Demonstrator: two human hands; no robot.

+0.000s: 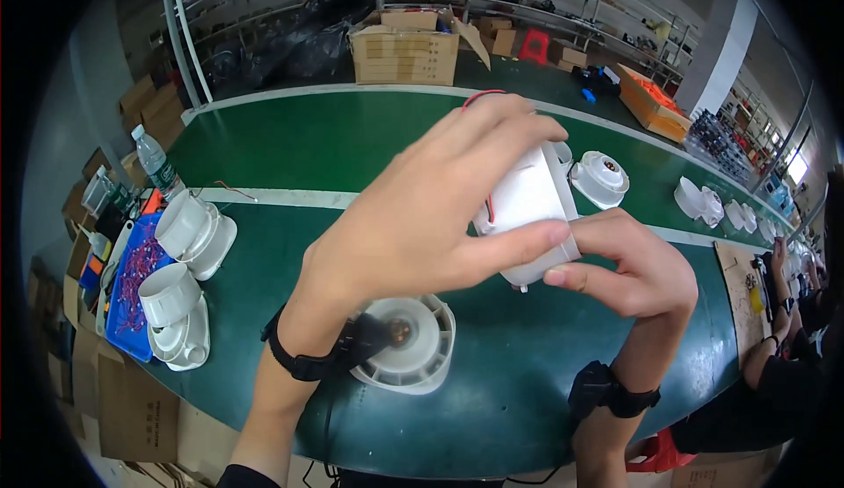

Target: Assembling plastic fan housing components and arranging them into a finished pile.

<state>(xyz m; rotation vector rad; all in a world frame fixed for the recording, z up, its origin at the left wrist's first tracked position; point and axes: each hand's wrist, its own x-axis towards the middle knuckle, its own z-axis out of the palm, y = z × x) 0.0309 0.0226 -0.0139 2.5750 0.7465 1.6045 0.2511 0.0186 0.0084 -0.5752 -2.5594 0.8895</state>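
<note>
A white housing (525,198) is held off the bench (527,391), farther from the person than the base (431,356) and to its right. Both hands are clamped on it. The left hand (431,193) spans it from above, thumb across the near face and fingers over the top; the right hand (637,264) grips the lower right edge, thumb in front, its fingertips partly hidden behind the wall. A red and black wire (491,209) shows at the housing's left side, by the left palm.

The housing looks like moulded plastic — probably light for its size, stiff, and rather slick on its smooth faces. The outer walls and the rim should take a firm hold; the wire, and the small nub (524,288) underneath, seem the parts to spare, since a pull or a knock could harm them. A grip on two opposite sides would likely keep it from turning.

Well left of the base stand two more housings, an upper one (183,226) and a lower one (170,297), just beside a blue tray (130,345) of thin wires (141,268). A bottle (158,164) is beyond them. A white unit (601,178) sits far to the right of the base.
</note>
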